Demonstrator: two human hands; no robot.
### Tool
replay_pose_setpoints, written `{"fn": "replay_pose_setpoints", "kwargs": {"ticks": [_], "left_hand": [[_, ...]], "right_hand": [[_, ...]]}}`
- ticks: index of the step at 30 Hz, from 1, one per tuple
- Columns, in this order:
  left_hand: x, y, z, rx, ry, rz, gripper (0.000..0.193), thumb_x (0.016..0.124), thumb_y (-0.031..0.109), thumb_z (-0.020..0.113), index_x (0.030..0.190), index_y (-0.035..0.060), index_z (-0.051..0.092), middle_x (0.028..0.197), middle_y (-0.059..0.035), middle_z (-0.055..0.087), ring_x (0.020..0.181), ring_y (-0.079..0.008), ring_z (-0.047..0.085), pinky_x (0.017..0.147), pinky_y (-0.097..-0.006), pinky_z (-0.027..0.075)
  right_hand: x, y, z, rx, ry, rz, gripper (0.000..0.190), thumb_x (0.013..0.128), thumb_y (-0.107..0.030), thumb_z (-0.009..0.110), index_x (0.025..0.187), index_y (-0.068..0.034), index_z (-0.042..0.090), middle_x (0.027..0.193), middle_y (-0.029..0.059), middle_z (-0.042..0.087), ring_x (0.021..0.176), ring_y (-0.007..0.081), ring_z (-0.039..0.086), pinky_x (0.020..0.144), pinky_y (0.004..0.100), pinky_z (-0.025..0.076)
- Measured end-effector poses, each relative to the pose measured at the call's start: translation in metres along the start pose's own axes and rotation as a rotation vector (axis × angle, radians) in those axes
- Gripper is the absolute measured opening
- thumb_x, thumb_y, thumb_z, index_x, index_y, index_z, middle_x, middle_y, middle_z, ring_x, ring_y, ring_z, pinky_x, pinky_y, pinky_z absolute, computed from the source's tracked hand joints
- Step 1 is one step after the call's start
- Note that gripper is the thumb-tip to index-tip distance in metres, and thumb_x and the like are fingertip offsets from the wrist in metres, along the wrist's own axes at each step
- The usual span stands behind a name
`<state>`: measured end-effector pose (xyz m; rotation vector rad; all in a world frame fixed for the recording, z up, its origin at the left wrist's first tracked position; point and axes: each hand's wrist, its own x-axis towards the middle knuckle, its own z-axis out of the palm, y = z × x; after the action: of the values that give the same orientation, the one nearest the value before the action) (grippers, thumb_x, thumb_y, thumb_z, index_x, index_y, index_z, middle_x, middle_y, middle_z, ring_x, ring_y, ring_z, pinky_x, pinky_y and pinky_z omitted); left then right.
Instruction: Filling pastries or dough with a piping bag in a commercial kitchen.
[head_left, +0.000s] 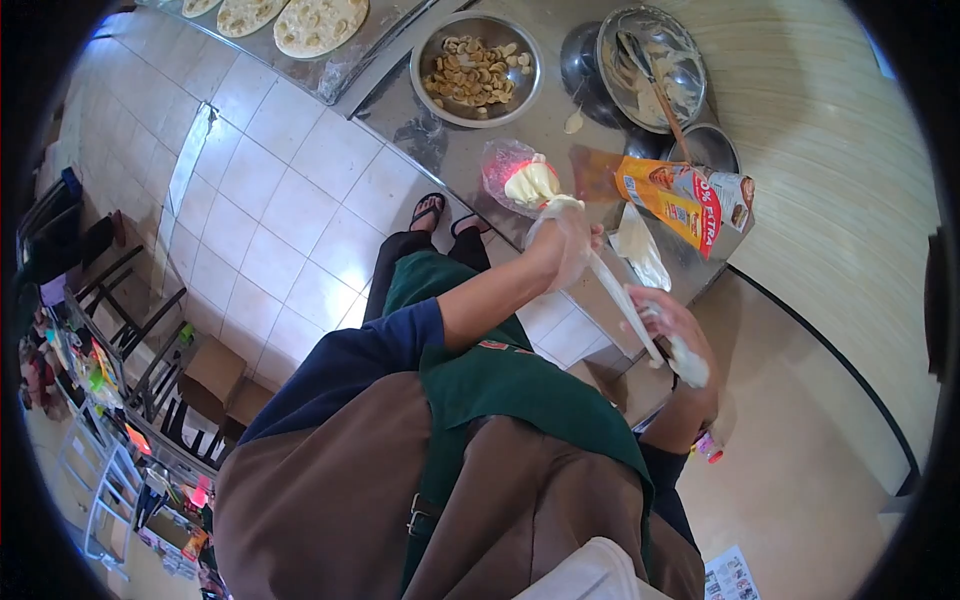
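Observation:
My left hand (564, 238), in a thin clear plastic glove, is closed around the neck of a plastic piping bag (531, 181). Pale cream fills the bulging end, which lies over the counter edge. A long twisted strip of the bag's plastic (624, 300) runs from this hand towards my right hand (667, 322). The right hand is blurred, and whitish, smeared plastic (688, 362) hangs by its palm; its exact grip is unclear. Beside the hands, a smeared clear plastic piece (643, 246) lies near an orange printed food pouch (679, 196).
On the metal counter (450, 161) stand a steel bowl of sliced mushroom-like pieces (476, 71) and a smeared steel bowl (651, 67) holding a wooden-handled utensil (664, 101). Topped round flatbreads (321, 26) lie at top left. A cardboard box (214, 371) and metal racks stand at left.

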<state>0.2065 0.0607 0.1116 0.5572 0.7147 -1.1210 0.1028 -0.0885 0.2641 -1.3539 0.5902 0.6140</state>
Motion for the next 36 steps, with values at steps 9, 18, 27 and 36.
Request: {"fn": "replay_pose_setpoints", "kwargs": {"ticks": [9,18,27,36], "left_hand": [[0.005,-0.015,-0.007,0.072,-0.141,0.083,0.033,0.095,0.032,0.047,0.11,0.0031,0.049,0.11,-0.0143,0.056,0.094,-0.0271,0.059,0.065,-0.0394,0.051],[0.011,-0.02,-0.018,-0.078,-0.187,0.079,0.027,0.095,0.029,0.046,0.106,0.0051,0.047,0.113,-0.0153,0.056,0.094,-0.0309,0.062,0.066,-0.0429,0.053],[0.009,0.006,-0.001,-0.273,0.02,0.109,0.016,0.094,0.024,0.043,0.092,0.0088,0.044,0.081,-0.0093,0.054,0.064,-0.0223,0.054,0.063,-0.0391,0.047],[-0.007,0.024,0.017,-0.429,0.073,-0.015,0.01,0.091,0.021,0.038,0.089,0.012,0.042,0.069,-0.0026,0.041,0.053,-0.0133,0.036,0.057,-0.0335,0.039]], "right_hand": [[0.094,0.079,-0.007,-0.44,0.042,-0.036,0.029,0.09,-0.018,0.052,0.113,-0.001,0.057,0.082,0.0062,0.063,0.073,0.0148,0.061,0.067,0.0305,0.049],[0.082,0.076,0.018,-0.722,0.214,-0.178,0.023,0.09,-0.027,0.048,0.096,-0.007,0.058,0.077,0.014,0.062,0.07,0.0322,0.06,0.065,0.037,0.046],[0.078,0.065,0.03,-0.618,0.236,-0.172,0.024,0.091,-0.027,0.047,0.091,-0.004,0.056,0.071,0.0143,0.057,0.066,0.0281,0.059,0.063,0.0351,0.044],[0.062,0.061,0.032,-0.602,0.251,-0.147,0.021,0.09,-0.022,0.048,0.087,-0.002,0.056,0.07,0.0127,0.056,0.063,0.0255,0.056,0.061,0.0318,0.043]]}}
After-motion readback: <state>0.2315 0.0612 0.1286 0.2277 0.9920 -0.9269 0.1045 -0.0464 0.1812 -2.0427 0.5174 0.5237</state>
